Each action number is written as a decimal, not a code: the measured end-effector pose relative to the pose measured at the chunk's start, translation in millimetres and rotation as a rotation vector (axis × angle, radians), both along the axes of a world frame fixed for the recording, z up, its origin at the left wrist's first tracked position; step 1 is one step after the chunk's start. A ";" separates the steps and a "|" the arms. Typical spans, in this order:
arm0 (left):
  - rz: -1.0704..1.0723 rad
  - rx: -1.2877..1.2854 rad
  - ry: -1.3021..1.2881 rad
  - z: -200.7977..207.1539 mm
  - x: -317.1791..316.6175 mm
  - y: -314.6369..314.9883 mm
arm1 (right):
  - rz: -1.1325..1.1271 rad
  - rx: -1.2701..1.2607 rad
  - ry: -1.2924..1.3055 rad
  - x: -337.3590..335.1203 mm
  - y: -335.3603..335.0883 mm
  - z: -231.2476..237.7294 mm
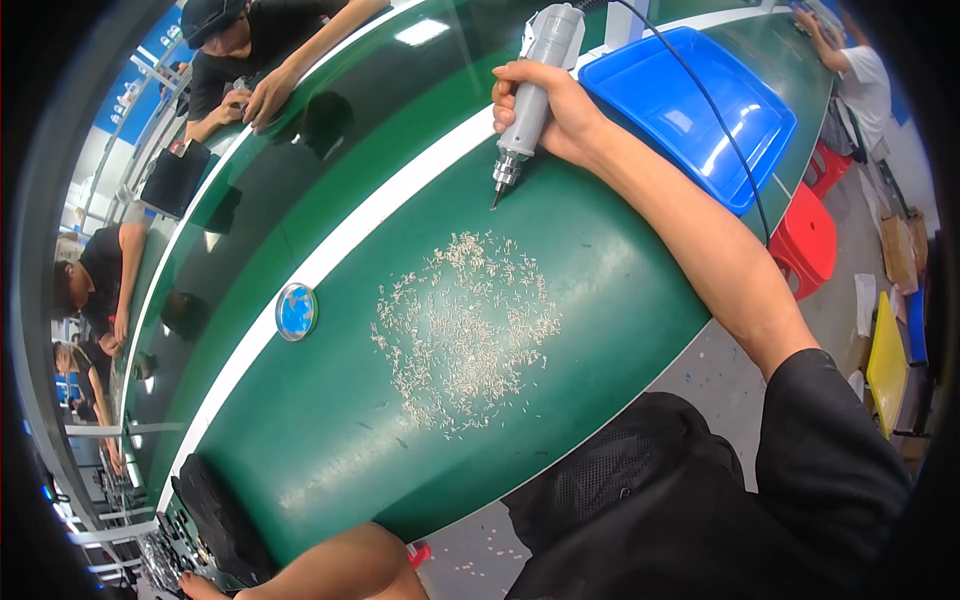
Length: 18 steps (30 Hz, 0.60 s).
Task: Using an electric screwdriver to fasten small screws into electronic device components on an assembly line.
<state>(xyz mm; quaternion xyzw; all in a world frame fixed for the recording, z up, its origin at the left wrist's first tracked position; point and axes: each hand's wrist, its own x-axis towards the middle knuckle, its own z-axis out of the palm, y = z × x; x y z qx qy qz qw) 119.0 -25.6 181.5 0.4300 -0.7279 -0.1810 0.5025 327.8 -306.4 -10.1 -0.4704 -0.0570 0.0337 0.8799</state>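
My right hand (568,108) is wrapped round a grey electric screwdriver (549,50), whose bit points down at the green work surface (620,270). Just in front of the bit, many tiny pale metal pieces, apparently small screws (475,345), lie spread in a loose patch. At the lower left edge, my left hand (200,588) shows only in part, beside a cluster of small dark and shiny items (165,560). Its fingers are too small and cut off to read. A round clear dish (296,311) with something blue in it rests left of the screws.
A blue tray (690,60) lies behind my right forearm, with the screwdriver's black cable crossing it. A black pouch-like item (222,520) sits at the left. Red stools (808,235) stand at the right. Several people work across the table, one person (250,60) at the far left.
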 end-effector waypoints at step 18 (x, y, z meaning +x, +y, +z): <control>-0.010 0.020 0.025 -5.5 -6.8 6.0 | -0.015 -0.051 -0.029 -1.2 5.3 3.8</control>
